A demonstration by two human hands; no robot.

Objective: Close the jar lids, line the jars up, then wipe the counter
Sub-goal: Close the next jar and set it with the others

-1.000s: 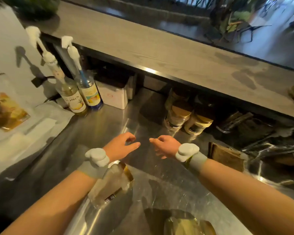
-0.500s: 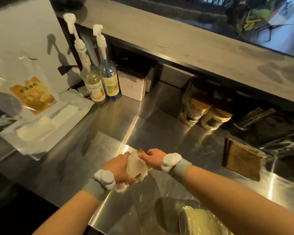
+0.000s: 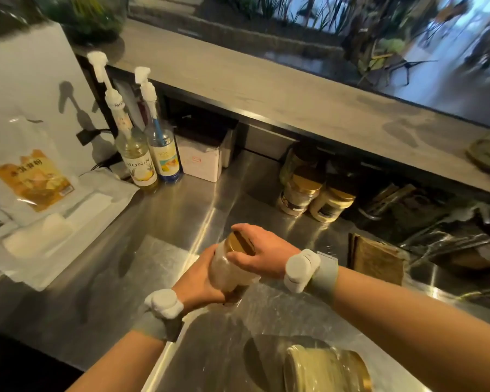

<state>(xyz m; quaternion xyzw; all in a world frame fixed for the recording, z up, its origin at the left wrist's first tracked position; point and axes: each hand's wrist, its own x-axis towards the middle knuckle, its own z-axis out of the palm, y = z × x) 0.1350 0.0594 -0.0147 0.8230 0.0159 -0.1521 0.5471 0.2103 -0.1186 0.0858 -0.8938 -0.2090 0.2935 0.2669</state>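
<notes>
A clear plastic jar (image 3: 224, 267) with pale contents is held tilted just above the steel counter (image 3: 164, 210). My left hand (image 3: 200, 284) wraps the jar's body from the left. My right hand (image 3: 259, 251) grips its gold lid (image 3: 239, 243) from above and the right. Another jar (image 3: 323, 369) with a gold lid lies on its side at the bottom edge, near my right forearm. Two more gold-lidded jars (image 3: 300, 193) (image 3: 333, 203) stand upright under the wooden shelf, with a darker one (image 3: 297, 162) behind them.
Two pump syrup bottles (image 3: 137, 162) (image 3: 164, 157) and a white box (image 3: 201, 159) stand at the back left. Plastic bags (image 3: 43, 205) lie on the left. A brown cloth (image 3: 376, 260) lies right of my hands. A wooden shelf (image 3: 294, 100) overhangs the back.
Both hands, empty a second ago, have dropped onto the jar lying below them and lifted it. My left hand now holds the body and my right hand is on the lid.
</notes>
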